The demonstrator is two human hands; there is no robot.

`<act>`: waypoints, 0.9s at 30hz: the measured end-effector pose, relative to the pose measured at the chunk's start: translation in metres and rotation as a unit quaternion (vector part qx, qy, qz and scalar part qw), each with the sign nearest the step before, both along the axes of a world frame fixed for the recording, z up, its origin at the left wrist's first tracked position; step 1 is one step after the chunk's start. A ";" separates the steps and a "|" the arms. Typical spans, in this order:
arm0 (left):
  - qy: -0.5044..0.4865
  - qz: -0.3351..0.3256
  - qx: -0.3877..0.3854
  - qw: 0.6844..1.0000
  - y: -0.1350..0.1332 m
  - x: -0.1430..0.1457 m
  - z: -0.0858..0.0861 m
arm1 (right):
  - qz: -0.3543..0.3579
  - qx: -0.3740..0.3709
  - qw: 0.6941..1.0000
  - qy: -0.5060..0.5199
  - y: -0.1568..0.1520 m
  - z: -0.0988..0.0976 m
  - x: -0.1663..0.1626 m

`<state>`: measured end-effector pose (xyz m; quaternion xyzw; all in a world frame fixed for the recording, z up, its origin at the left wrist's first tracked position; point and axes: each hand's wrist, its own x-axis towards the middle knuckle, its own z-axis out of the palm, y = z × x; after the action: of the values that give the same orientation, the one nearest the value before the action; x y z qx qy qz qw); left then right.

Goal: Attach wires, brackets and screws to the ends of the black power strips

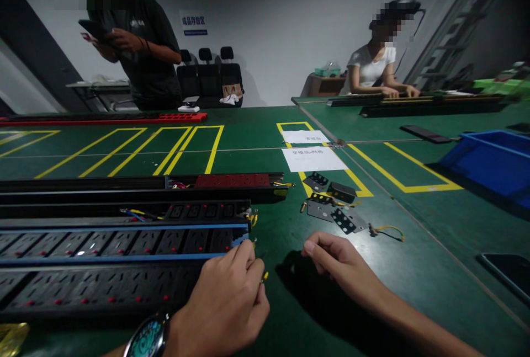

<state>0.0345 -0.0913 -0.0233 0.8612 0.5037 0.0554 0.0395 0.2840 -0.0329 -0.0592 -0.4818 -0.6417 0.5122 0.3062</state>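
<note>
My left hand [234,296], a watch [148,336] on its wrist, is closed over the right ends of a blue-edged power strip [141,244] and a black power strip [103,288]. Its curled fingers hide what they grip, and bits of yellow wire show beside them. To the right, my right hand [342,260] hovers over the green table with thumb and fingers pinched together; anything between them is hidden. Beyond it lie several dark metal plates [318,211], a small black block [342,191] and a short yellow wire [389,231].
Further strips lie behind, one with red sockets [232,180]. White paper labels [314,158] and yellow tape outlines mark the green table [256,153]. A blue bin [492,164] and a phone [509,271] are at right. Two people are across the table.
</note>
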 end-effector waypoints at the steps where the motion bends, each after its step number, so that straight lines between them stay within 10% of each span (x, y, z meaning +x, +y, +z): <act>1: 0.002 -0.002 -0.005 1.000 0.000 0.000 0.001 | 0.005 -0.003 1.000 0.002 0.000 0.000 0.000; 27: 0.025 -0.027 0.078 0.996 -0.001 0.002 -0.006 | 0.137 0.178 0.966 -0.132 -0.015 -0.004 -0.004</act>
<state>0.0364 -0.0924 -0.0297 0.8761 0.4751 0.0715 -0.0387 0.2795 -0.0474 -0.0637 -0.3900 -0.8170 0.3593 0.2265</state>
